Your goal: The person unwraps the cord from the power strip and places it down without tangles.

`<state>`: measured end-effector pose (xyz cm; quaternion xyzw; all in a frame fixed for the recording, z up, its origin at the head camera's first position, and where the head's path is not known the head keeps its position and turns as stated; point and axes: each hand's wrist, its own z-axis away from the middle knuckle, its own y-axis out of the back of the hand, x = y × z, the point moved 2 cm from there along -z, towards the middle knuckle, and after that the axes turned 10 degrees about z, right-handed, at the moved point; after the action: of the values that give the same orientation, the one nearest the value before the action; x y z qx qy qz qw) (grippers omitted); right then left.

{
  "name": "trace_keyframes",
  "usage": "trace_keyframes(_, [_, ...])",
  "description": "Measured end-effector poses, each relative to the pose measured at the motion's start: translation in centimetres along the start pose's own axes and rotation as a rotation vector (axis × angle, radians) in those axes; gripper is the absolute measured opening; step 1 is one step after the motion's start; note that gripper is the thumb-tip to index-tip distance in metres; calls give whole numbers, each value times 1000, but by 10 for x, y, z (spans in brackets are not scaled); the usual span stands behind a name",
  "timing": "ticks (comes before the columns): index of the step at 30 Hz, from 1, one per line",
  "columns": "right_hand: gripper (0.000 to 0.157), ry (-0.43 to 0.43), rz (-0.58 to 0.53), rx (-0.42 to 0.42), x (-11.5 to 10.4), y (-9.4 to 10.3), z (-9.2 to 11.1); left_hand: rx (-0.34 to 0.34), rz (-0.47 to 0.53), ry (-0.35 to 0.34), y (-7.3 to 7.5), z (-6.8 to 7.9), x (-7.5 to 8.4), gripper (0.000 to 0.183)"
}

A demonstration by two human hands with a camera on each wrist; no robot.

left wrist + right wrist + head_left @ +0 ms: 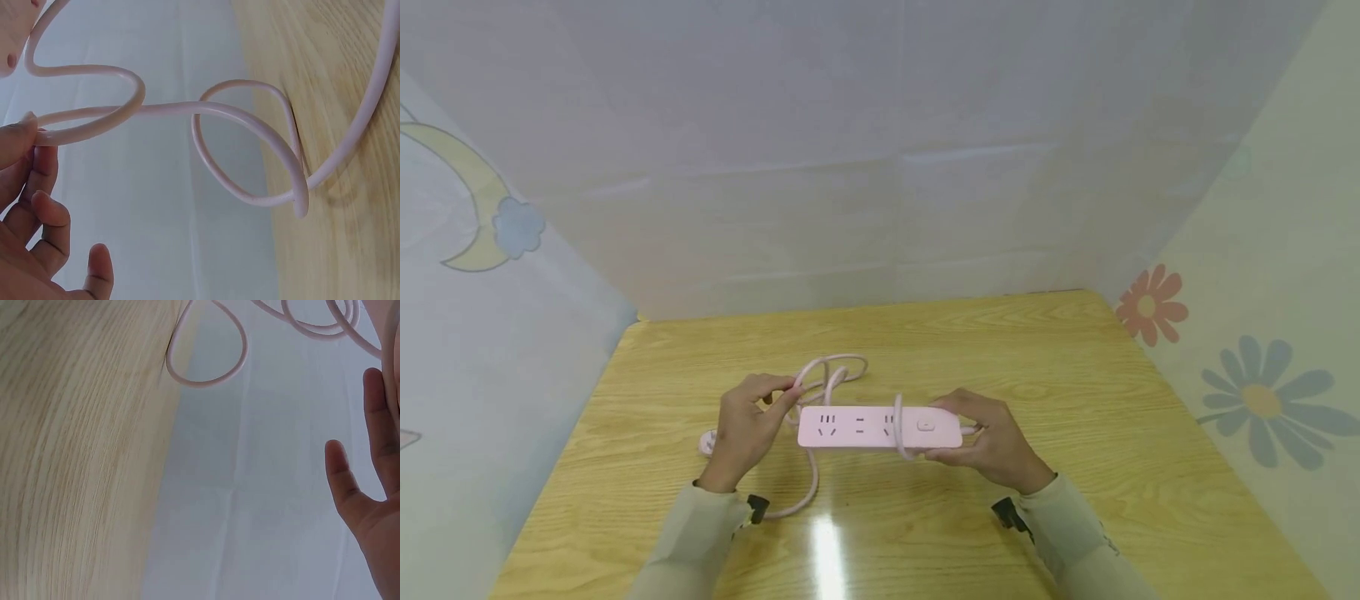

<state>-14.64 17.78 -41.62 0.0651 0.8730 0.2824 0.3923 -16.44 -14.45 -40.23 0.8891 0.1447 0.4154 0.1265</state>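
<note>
In the head view my right hand grips the right end of a pale pink power strip, which is held up over the table with its sockets and switch showing. One turn of its cord wraps around the strip left of the switch. Beyond the strip's left end, my left hand pinches the cord between thumb and forefinger. In the left wrist view, loose loops of the cord hang from those fingers toward the wood. Part of the power strip shows at the right wrist view's edge, beside the right hand.
The plug is partly hidden behind the left wrist, near the left side of the wooden table. Cord runs down past the left forearm. Pale cloth walls with moon and flower prints stand around the back and sides.
</note>
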Motion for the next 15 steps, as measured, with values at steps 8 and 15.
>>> trace_keyframes(8, [51, 46, 6, -80, -1, -2, -1, 81, 2, -2, 8, -5, 7, 12])
trace_keyframes(15, [50, 71, 74, -114, -2, -4, -1, 163, 38, -49, 18, -7, 20, 16])
